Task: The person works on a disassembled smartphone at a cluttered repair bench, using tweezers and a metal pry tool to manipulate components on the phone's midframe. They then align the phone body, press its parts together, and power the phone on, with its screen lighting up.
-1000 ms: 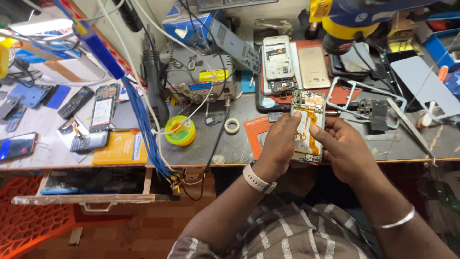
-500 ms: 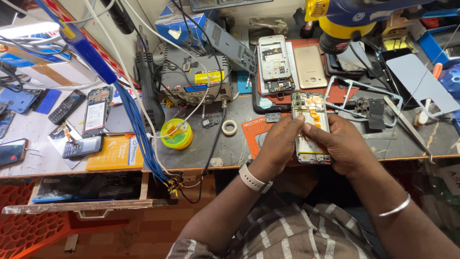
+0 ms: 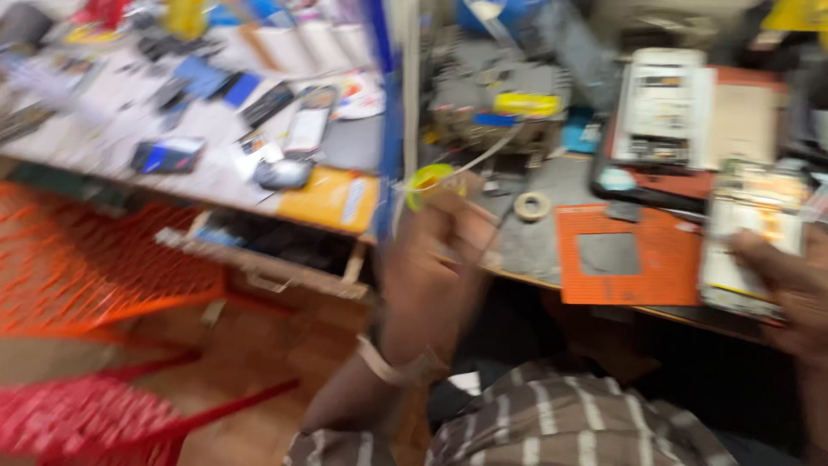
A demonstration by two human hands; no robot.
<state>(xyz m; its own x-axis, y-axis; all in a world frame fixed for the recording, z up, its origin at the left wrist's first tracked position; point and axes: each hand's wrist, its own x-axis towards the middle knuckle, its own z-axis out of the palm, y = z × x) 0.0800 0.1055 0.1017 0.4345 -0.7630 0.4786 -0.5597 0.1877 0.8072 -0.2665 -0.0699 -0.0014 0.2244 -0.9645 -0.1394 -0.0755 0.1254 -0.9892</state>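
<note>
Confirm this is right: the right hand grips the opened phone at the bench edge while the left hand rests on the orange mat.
Not quite. The head view shows the left hand raised by the yellow solder spool, off the orange mat. The right hand does grip the opened phone.

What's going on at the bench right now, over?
Left hand reaching by yellow spool. Right hand holds opened phone. Picture blurred; grip unclear.

Blurred frame. Left hand (image 3: 435, 250) raised near yellow solder spool (image 3: 429, 183) at bench edge. Right hand (image 3: 789, 289) grips opened phone (image 3: 749, 237) beside orange mat (image 3: 625, 255).
</note>
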